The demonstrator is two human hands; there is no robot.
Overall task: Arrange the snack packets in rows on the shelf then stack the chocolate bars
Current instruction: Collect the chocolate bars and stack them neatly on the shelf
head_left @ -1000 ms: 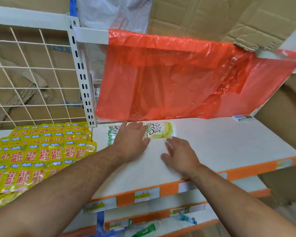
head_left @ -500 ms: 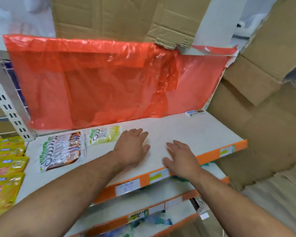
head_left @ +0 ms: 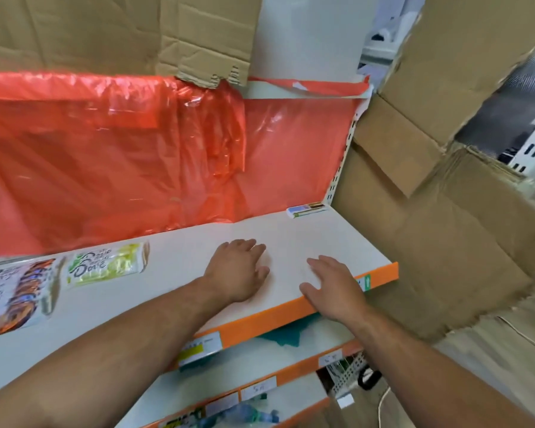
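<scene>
A white shelf with an orange front edge runs across the view. Two chocolate bars lie flat on it at the left: a green-and-yellow Dove bar and a larger white-and-brown bar cut off by the frame edge. My left hand lies palm down on the bare shelf, fingers spread, to the right of the Dove bar and apart from it. My right hand rests flat over the shelf's front edge. Neither hand holds anything. The yellow snack packets are out of view.
Red plastic sheeting hangs behind the shelf. A small flat box sits at the shelf's back right corner. Cardboard walls off the right side and top. Lower shelves with price labels lie below.
The view has swung right, so the yellow packets have left the frame. Both hands moved right along the shelf, away from the Dove bar; the right hand now lies over the front edge.
</scene>
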